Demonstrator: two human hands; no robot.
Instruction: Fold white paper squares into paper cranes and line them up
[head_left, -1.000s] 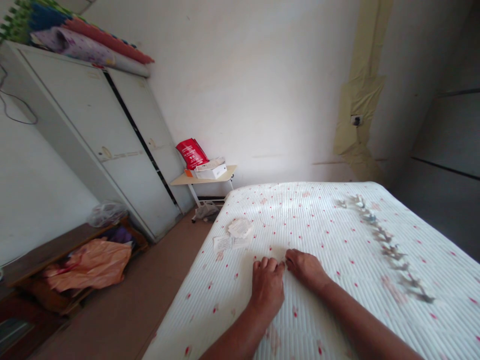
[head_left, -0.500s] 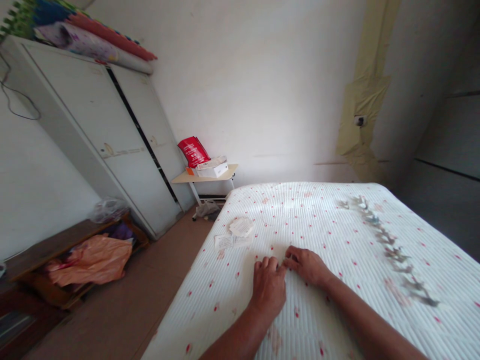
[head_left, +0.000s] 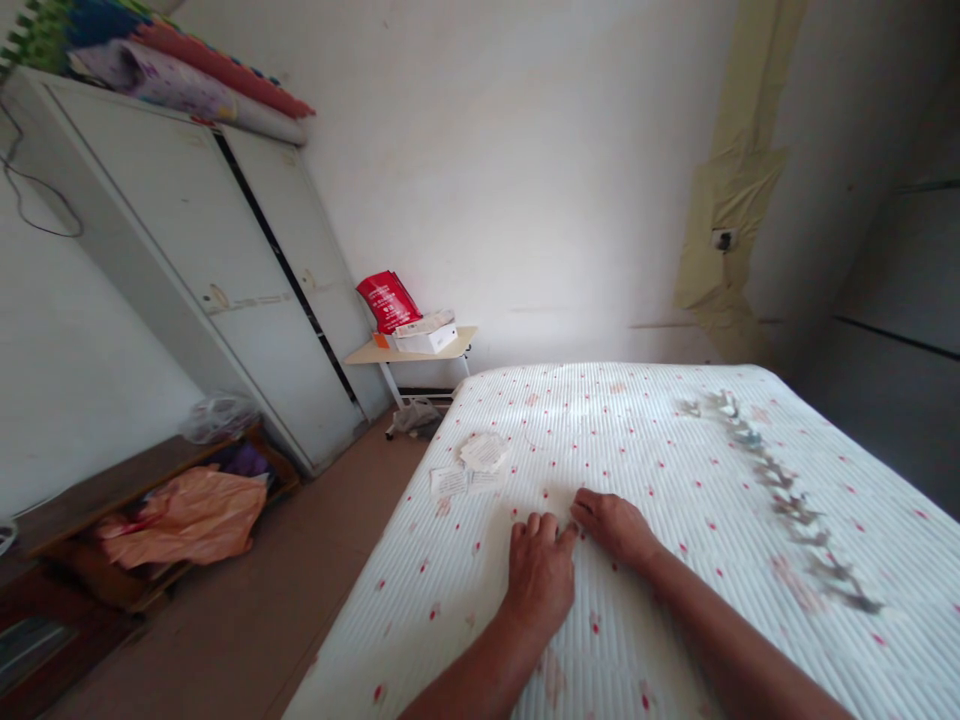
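Observation:
My left hand rests low over the white striped bedspread, back upward, fingers curled and index finger pointing toward the other hand. Just to its right is my right hand, its fingers bent together near the left fingertips. Whatever lies between or under the fingers is too small or hidden to make out. Beyond the left hand lie printed paper pieces. A long row of small folded figures, blurred, runs down the right side of the bed.
A small table holds a red bag and a white box beyond the bed's left corner. A grey cabinet stands at the left, with a low wooden bench bearing an orange cloth or bag.
The right fingers have drawn together and shifted up slightly. The left index finger now extends a little further toward them. The papers and the row of figures stay in place on the bed.

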